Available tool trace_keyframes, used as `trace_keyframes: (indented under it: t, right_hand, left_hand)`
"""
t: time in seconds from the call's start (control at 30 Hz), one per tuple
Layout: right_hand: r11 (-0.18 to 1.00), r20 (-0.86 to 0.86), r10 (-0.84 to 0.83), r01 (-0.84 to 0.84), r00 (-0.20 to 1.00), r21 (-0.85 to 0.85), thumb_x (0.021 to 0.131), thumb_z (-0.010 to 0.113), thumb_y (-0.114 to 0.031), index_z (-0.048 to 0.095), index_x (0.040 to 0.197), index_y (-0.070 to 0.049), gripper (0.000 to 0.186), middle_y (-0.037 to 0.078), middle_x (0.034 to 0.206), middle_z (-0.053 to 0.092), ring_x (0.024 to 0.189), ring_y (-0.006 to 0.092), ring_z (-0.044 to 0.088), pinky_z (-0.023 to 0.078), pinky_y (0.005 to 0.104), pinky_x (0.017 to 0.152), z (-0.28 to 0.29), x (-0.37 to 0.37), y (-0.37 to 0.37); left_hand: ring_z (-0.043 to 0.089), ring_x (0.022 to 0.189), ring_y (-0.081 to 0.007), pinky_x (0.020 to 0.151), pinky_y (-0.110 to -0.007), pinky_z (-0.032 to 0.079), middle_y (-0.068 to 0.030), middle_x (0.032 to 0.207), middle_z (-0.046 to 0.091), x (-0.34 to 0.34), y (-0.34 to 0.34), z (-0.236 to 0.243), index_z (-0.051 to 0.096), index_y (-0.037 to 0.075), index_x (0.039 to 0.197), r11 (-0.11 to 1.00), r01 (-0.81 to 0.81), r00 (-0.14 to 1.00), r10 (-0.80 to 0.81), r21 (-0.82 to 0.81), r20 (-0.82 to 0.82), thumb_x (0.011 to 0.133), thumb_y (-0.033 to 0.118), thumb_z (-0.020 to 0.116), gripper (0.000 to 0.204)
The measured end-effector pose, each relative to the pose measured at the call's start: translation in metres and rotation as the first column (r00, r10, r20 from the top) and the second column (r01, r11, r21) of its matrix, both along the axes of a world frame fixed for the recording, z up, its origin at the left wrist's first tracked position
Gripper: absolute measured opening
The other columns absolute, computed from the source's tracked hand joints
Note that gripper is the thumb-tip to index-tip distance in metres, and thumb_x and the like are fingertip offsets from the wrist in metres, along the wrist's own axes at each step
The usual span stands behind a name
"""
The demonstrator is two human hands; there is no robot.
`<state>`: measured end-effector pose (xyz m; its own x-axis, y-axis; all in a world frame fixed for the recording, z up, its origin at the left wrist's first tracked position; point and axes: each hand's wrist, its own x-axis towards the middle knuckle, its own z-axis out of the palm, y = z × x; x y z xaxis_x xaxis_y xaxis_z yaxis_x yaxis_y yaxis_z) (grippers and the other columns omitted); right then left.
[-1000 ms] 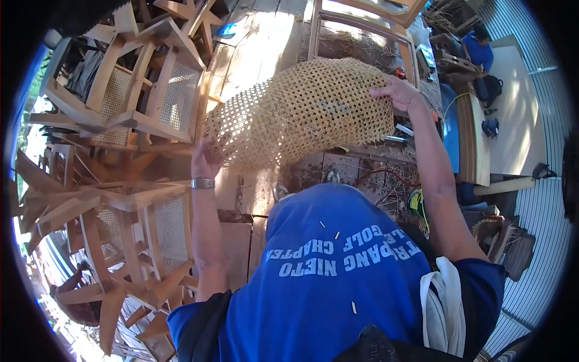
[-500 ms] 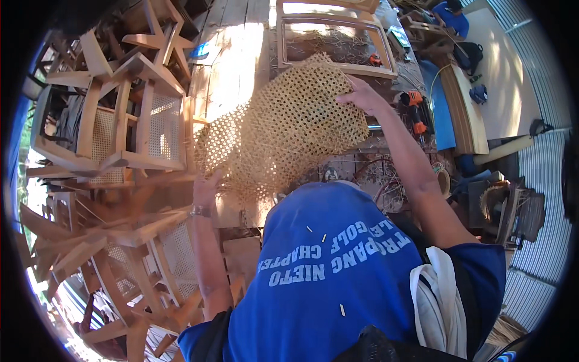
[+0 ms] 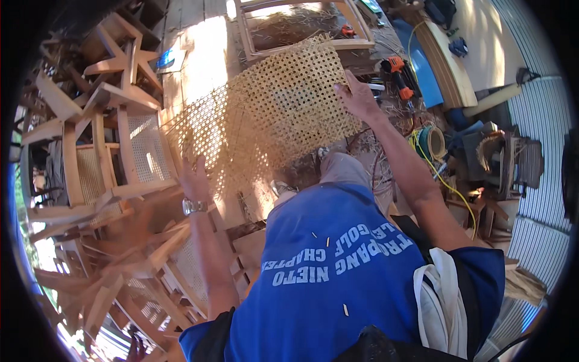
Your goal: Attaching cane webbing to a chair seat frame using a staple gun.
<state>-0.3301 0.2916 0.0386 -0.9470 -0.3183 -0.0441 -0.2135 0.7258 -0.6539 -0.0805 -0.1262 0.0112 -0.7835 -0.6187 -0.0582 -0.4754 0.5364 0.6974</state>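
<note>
From right grip leftward, cane mesh, left grip perhaps touching

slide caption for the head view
Right hand holding one end of a woven sheet, left hand at the other, wooden furniture alongside.

Long wooden planks floor the space, with a broad patch of sunlight bleaching the boards near the top; unfinished wooden chairs, some with woven cane panels, crowd the left side in a tangled pile, and bright daylight shows beyond them at the far left edge. A ribbed, corrugated wall lines the right; near it lie a pale flat sheet dappled with light, long boards and a blue panel.
</note>
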Motion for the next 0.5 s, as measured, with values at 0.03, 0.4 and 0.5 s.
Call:
trace_keyframes:
  t: [0.03,0.4,0.5]
  right_hand:
    - [0.994,0.084,0.006,0.003,0.996,-0.107,0.102,0.063,-0.039,0.049,0.142,0.004,0.061,0.028,0.102,0.072,0.097,0.0403,0.072,0.054,0.0459,0.085,-0.001,0.002,0.001]
    - [0.981,0.001,-0.092,0.090,0.996,-0.174,0.104,0.063,-0.024,0.056,0.137,-0.007,0.038,0.015,0.105,0.073,0.092,0.0256,0.070,0.053,0.0371,0.085,-0.020,-0.027,0.019]
    - [0.965,-0.032,-0.125,0.114,0.992,-0.236,0.102,0.066,-0.022,0.058,0.134,-0.006,0.037,0.013,0.099,0.073,0.089,0.0201,0.069,0.053,0.0358,0.082,-0.054,-0.079,0.064]
  left_hand:
    - [0.073,0.093,-0.0263,0.082,-0.040,0.056,-0.0143,0.110,0.077,-0.003,-0.006,-0.003,0.061,0.004,0.135,1.000,0.020,1.000,-0.020,0.002,0.005,0.097,0.020,0.074,0.043]
    - [0.073,0.068,-0.0170,0.051,-0.028,0.057,-0.0133,0.100,0.076,-0.054,-0.014,-0.004,0.065,0.000,0.125,0.951,0.036,0.998,-0.049,0.307,0.032,0.104,0.024,0.064,0.032]
    - [0.071,0.073,-0.0137,0.055,-0.027,0.057,-0.0102,0.106,0.074,-0.106,0.022,0.023,0.049,0.001,0.142,0.902,-0.004,0.996,-0.036,0.432,0.084,0.103,0.020,0.066,0.046]
